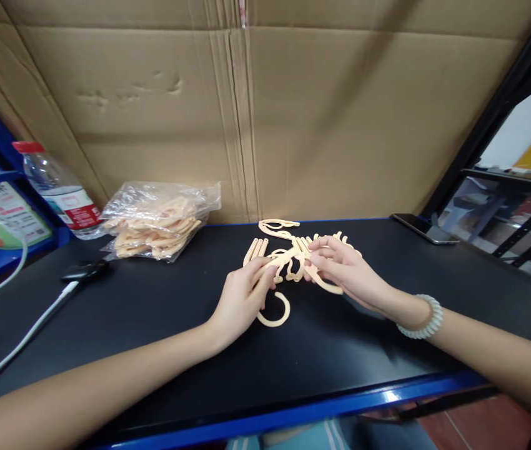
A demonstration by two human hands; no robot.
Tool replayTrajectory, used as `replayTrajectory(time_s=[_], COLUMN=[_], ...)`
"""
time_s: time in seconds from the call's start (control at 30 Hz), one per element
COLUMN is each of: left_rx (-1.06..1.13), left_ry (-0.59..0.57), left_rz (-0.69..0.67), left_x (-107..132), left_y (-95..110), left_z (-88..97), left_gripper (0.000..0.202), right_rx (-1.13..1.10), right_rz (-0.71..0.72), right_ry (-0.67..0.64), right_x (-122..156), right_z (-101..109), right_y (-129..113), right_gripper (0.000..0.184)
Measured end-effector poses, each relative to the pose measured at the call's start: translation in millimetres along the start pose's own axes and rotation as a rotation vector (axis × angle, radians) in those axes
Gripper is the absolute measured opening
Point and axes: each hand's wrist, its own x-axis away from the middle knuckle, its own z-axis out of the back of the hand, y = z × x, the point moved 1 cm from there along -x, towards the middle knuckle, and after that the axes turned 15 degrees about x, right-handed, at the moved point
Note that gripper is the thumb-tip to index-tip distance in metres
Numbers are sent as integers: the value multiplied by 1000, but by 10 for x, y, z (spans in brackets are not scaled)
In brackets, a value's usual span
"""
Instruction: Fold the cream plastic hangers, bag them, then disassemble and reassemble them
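Note:
My left hand [242, 292] is closed on a slim cream plastic hanger arm [285, 257], which slants up to the right. Cream and curved, a plastic hanger piece [327, 286] juts down from the closed fingers of my right hand [346, 265]. Whether the two pieces are joined is hidden by the fingers. Just below my left hand shows a round cream hanger hook [287, 311]. Beyond the hands, several more cream hanger pieces [255, 249] lie on the black tabletop, some partly covered by my right hand. One looped piece [275, 230] lies at the back.
Clear plastic bags of cream pieces [157, 228] lie back left, beside a red-capped bottle [71, 200]. A black device [85, 270] with a white cable [26, 337] is at left. A phone [425, 229] lies back right. Cardboard [340, 125] stands behind the black table [176, 369].

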Motion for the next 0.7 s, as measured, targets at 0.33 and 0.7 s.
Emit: replayTrajectory(time_s=[0.33,0.7], left_rx=[-850,-904], left_ry=[-167,-402], left_rz=[-554,-493], left_x=[-36,-28], left_y=[-57,71], left_z=[53,0], left_gripper=[20,17], right_rx=[51,341], right_rz=[-228,-108], right_ry=[-379,-419], right_x=[54,133], right_z=[-85,-147], right_y=[-19,-130], right_gripper=[33,34])
